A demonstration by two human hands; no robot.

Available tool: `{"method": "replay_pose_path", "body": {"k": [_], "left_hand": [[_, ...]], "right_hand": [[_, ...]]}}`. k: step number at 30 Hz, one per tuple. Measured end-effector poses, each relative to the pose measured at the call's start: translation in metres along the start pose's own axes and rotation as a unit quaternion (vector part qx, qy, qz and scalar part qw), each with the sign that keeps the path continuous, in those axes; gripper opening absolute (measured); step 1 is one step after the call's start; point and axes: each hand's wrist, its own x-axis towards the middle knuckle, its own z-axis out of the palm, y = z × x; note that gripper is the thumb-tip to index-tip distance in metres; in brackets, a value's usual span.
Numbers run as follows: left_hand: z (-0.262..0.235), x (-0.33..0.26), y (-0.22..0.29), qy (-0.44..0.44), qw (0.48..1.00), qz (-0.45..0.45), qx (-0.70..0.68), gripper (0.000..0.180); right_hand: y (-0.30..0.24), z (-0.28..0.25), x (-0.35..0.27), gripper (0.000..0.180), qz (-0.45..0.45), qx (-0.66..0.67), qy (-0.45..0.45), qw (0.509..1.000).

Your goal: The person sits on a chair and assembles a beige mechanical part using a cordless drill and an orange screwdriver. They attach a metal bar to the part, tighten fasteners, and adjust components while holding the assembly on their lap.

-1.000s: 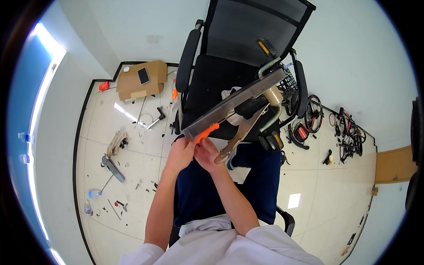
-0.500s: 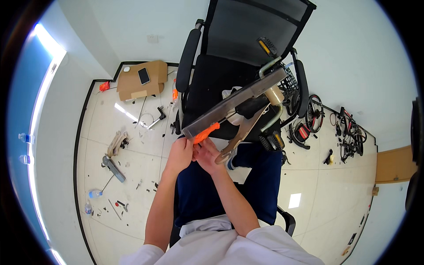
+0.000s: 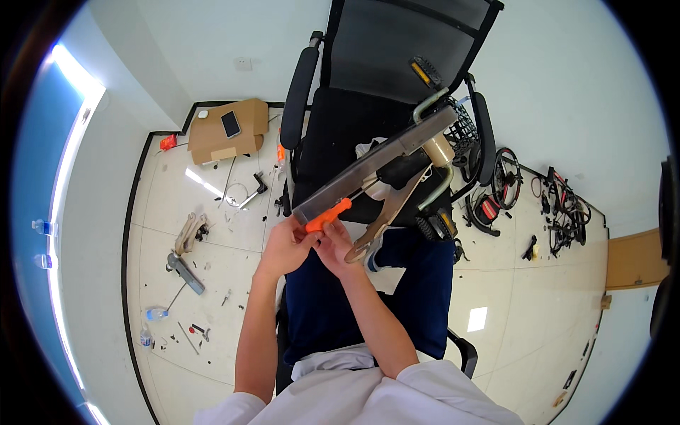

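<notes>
An orange-handled tool (image 3: pixel 328 215) lies at a slant between my hands, beside the lower end of a long grey bar (image 3: pixel 375 161). My left hand (image 3: pixel 286 246) is closed with its fingertips on the handle's near end. Just to the right, my right hand (image 3: pixel 333 244) has its fingers curled against the same handle from below. The bar belongs to a bicycle frame part with a cream tube (image 3: pixel 439 150), bent crank arms and two black pedals (image 3: pixel 426 71). A flat brownish piece (image 3: pixel 389 212) hangs down close to my right wrist. The tool's tip is hidden.
The bicycle part rests on a black mesh office chair (image 3: pixel 340 127) in front of my knees. Left on the floor are cardboard (image 3: pixel 230 127) with a phone, a grey tool (image 3: pixel 185 273), bottles and small parts. Wheels (image 3: pixel 505 180) and bicycle parts (image 3: pixel 563 212) lie right.
The orange handle shows more fully now. My left hand has turned, with its thumb toward the handle, and my right fingers have curled up against it. The bicycle part has barely moved.
</notes>
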Motion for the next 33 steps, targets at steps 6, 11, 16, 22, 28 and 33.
{"method": "replay_pose_path", "body": {"k": [6, 11, 16, 22, 28, 33], "left_hand": [[0.001, -0.002, 0.007, -0.051, 0.992, -0.111, -0.041, 0.041], [0.003, 0.001, -0.001, -0.031, 0.991, -0.127, -0.031, 0.049], [0.0, -0.001, 0.012, -0.011, 0.996, -0.091, 0.007, 0.033], [-0.002, -0.002, 0.005, -0.044, 0.994, -0.068, -0.075, 0.026], [0.004, -0.004, 0.0, -0.052, 0.971, -0.199, -0.12, 0.048], [0.004, -0.001, 0.005, -0.046, 0.977, -0.189, -0.089, 0.052]], "right_hand": [[-0.013, 0.026, -0.008, 0.036, 0.06, 0.049, -0.035, 0.996], [-0.011, 0.015, -0.006, 0.031, 0.089, 0.052, -0.094, 0.99], [0.003, 0.009, -0.004, 0.025, 0.014, -0.015, 0.001, 1.0], [0.008, 0.0, 0.0, 0.025, -0.006, 0.001, -0.017, 1.0], [-0.012, 0.023, -0.011, 0.028, 0.103, 0.054, -0.021, 0.993], [-0.002, 0.015, -0.012, 0.03, 0.039, -0.02, -0.032, 0.999]]}}
